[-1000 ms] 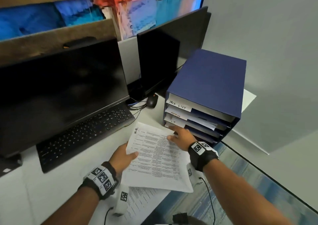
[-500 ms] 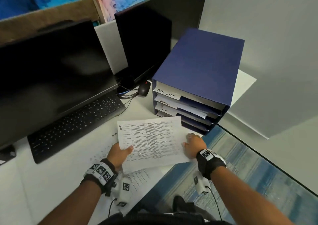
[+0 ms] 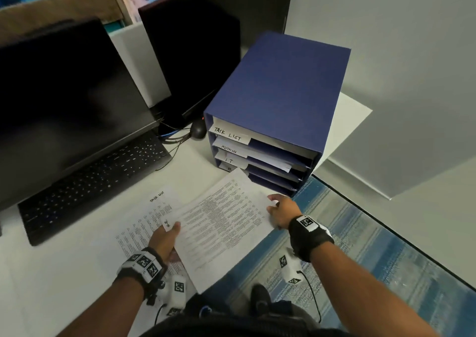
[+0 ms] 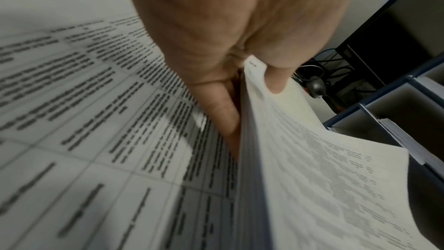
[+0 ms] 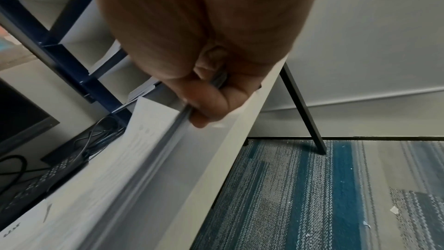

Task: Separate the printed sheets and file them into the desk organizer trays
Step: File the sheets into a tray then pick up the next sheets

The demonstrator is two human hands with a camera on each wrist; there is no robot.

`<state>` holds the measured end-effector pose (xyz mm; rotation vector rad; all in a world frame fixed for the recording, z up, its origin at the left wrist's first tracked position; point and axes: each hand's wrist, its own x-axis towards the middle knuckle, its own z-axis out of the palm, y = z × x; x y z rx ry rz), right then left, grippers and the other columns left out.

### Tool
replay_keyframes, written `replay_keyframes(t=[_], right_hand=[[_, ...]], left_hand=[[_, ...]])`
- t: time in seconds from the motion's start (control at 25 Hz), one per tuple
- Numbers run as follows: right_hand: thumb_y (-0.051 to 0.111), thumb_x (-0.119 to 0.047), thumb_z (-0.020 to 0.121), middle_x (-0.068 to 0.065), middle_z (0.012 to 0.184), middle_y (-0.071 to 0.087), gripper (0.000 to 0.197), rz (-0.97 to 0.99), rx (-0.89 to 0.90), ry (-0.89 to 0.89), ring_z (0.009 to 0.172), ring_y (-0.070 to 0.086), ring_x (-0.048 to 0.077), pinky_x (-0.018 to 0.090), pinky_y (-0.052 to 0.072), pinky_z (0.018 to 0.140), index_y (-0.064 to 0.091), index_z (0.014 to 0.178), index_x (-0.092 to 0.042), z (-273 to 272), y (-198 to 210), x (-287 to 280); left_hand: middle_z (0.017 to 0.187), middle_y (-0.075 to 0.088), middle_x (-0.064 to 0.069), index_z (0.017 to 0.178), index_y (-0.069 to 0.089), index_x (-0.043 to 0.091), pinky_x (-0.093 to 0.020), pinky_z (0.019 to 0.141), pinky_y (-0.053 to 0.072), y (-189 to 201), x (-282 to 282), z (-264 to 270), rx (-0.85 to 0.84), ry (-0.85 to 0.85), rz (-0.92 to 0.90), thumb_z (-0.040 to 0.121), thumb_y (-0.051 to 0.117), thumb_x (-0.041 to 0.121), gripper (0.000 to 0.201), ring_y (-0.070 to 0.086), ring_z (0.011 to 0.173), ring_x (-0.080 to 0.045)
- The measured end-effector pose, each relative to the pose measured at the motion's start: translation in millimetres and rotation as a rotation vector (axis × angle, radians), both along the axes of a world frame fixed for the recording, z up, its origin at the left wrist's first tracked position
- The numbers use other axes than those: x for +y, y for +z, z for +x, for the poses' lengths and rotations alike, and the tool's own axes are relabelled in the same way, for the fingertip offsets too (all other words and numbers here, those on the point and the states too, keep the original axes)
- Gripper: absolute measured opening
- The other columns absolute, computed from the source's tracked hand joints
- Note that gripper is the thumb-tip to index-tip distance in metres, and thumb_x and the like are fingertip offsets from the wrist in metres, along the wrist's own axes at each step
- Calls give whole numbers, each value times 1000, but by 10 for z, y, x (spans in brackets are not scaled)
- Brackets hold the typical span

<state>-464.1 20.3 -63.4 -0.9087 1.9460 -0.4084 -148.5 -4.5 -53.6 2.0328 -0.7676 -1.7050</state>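
Here, the blue desk organizer (image 3: 278,99) fills centre frame; below it, low centre, I hold the printed sheets (image 3: 221,223) above the desk, my left hand (image 3: 164,239) and right hand (image 3: 283,210) pinching opposite edges

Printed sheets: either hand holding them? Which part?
Both. The left hand pinches the printed sheets at their near-left corner; the right hand grips the opposite right edge.
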Motion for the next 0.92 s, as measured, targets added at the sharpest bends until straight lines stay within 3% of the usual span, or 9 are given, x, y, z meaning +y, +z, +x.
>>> replay_keyframes(t=[0.08, 0.16, 0.24, 0.36, 0.48, 0.6, 0.72, 0.84, 0.92], right_hand=[[55, -16, 91, 10, 113, 59, 33, -52, 18, -18, 90, 63, 29, 36, 55, 73, 54, 123, -25, -30, -4, -9], [54, -21, 92, 9, 110, 62, 28, -112, 35, -103, 97, 62, 28, 34, 52, 83, 57, 120, -24, -49, -26, -1], [53, -26, 93, 11, 102, 65, 23, -144, 18, -223, 86, 65, 27, 35, 54, 82, 60, 114, -21, -54, -66, 3], [51, -21, 93, 13, 80, 64, 18, -112, -147, -350, 59, 63, 23, 37, 58, 66, 56, 109, -13, -62, -84, 35], [47, -15, 95, 12, 71, 65, 18, -81, -180, -286, 52, 65, 24, 36, 58, 63, 48, 112, -20, -79, -86, 70], [47, -18, 95, 13, 86, 67, 21, -180, -134, -324, 62, 67, 26, 41, 58, 64, 51, 116, -24, -87, -105, 43], [48, -28, 95, 12, 112, 64, 31, -245, -65, -414, 89, 65, 32, 49, 55, 80, 51, 124, -19, -86, -183, 41], [50, -34, 93, 9, 108, 59, 43, -215, -90, -471, 94, 62, 33, 49, 52, 86, 43, 130, -13, -9, -209, 72], [52, -26, 93, 6, 100, 54, 46, -142, -226, -492, 85, 62, 28, 46, 56, 77, 34, 133, -11, 42, -174, 54]], left_hand=[[98, 71, -17, 108, 60, 10, -62, 67, 54, -20, 7, -35, -1, 17, -24, 94, 55, 20, 18, 69, 85, -37], [100, 70, -16, 111, 58, 15, -60, 65, 55, -24, -1, -77, -23, 15, -62, 94, 55, 18, 17, 70, 84, -36], [100, 69, -15, 110, 56, 14, -55, 65, 57, -51, -19, -106, -102, 17, -76, 93, 56, 20, 19, 69, 83, -35], [101, 66, -14, 110, 54, 11, -44, 68, 59, -111, -25, -106, -208, 49, -64, 92, 58, 20, 20, 67, 86, -35], [102, 67, -16, 108, 54, 8, -51, 72, 58, -195, -10, -110, -208, 74, -24, 90, 60, 20, 22, 67, 84, -35], [95, 67, -20, 104, 53, 0, -56, 67, 57, -170, 51, -152, -105, 112, 64, 90, 61, 18, 24, 68, 82, -37], [94, 71, -20, 99, 62, 0, -55, 69, 57, -138, 85, -124, -18, 41, 144, 84, 69, 13, 22, 69, 85, -37], [94, 71, -23, 100, 63, -2, -54, 76, 56, -144, 128, -66, 34, 9, 164, 83, 67, 3, 18, 70, 85, -37], [94, 71, -23, 103, 62, -1, -54, 79, 56, -148, 152, -44, 46, 39, 149, 84, 65, 2, 19, 70, 85, -37]])
